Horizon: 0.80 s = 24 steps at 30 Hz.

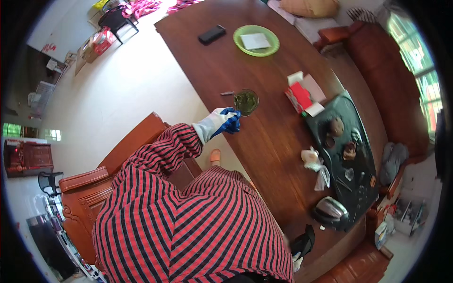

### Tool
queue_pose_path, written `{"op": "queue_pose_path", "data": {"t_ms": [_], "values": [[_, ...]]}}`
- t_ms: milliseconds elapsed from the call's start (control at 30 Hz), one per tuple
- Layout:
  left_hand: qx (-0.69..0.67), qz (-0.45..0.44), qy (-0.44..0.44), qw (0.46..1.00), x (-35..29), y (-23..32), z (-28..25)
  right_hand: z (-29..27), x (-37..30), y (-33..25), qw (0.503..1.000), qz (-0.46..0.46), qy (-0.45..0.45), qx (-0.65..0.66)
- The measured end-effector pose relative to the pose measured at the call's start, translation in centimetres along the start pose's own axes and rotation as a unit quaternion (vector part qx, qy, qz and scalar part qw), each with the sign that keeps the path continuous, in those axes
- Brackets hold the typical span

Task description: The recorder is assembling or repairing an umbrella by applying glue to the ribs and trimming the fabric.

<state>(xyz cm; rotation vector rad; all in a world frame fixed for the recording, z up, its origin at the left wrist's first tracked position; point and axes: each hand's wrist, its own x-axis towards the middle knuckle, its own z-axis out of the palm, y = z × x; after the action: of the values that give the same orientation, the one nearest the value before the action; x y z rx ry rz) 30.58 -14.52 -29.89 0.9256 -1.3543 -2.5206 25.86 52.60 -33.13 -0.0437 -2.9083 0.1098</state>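
Striped shirt (188, 226) up front, gloved left hand (226, 121) looks closed on the near side of a leaf-filled glass cup (247, 102) on the wooden table (273, 146) (right hand's out of view), probably slick, breakable and lightish, so I'd grip it low.

No wording can be read: the printing on the open red-and-white carton (301, 97) at the tabletop's (264, 146) right and the red marks (48, 47) far left are too blurred.
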Motion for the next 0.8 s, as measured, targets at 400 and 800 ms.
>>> {"op": "queue_pose_path", "data": {"t_ms": [400,800], "values": [[-0.066,0.055,0.222,0.971,-12.3,4.8,-19.0,-1.7,4.0,-39.3,0.879,-0.368,-0.103,0.284],[-0.198,0.127,0.396,0.888,-14.5,4.8,-29.2,-0.6,10.4,-70.5,0.663,-0.671,-0.179,0.279]]}}
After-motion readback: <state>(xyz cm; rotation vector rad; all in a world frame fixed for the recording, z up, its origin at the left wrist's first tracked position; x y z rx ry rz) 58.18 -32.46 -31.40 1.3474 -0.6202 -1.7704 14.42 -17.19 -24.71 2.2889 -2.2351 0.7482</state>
